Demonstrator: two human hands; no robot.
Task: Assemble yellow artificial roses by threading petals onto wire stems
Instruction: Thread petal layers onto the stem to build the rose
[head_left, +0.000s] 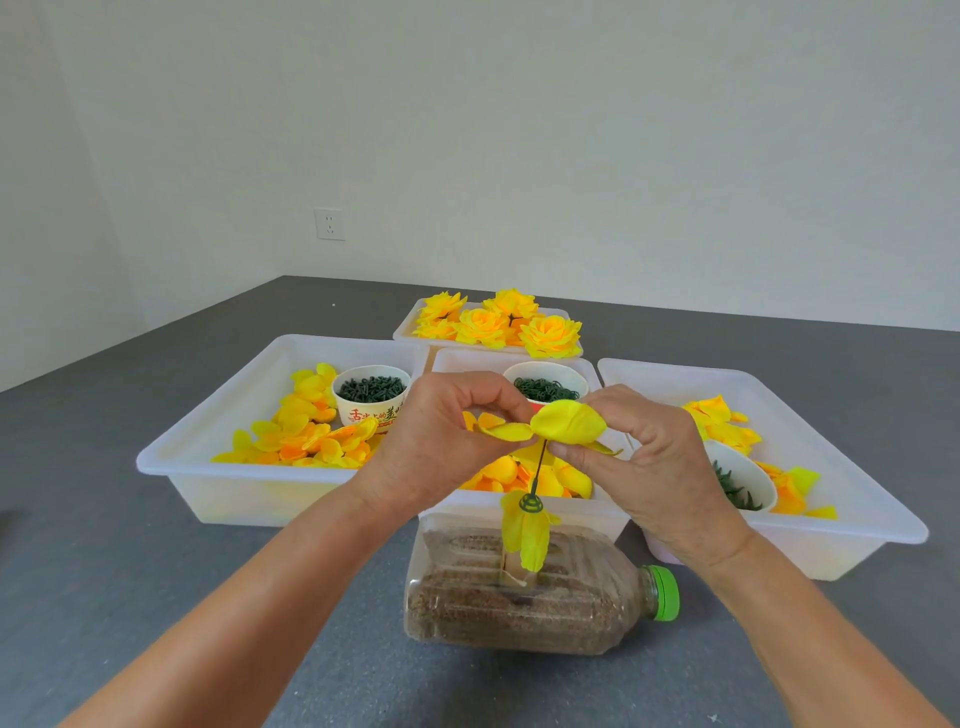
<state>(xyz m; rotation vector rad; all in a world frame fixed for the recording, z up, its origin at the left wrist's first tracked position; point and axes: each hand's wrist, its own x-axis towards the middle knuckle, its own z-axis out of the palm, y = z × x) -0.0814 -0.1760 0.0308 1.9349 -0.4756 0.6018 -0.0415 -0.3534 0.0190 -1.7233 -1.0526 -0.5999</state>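
Petal (568, 421) pinched by both: left hand (441, 441), right hand (644, 457) | wire stem (538, 465) top hidden

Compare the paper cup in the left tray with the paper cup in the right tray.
The left paper cup stands upright, brimful of dark green rings, red print showing. The right paper cup tips toward the camera, showing a white inside and a few spiky green pieces. Both sit among loose yellow petals.

Bottle (524, 592) blocks near centre; floor (156, 545) left open.
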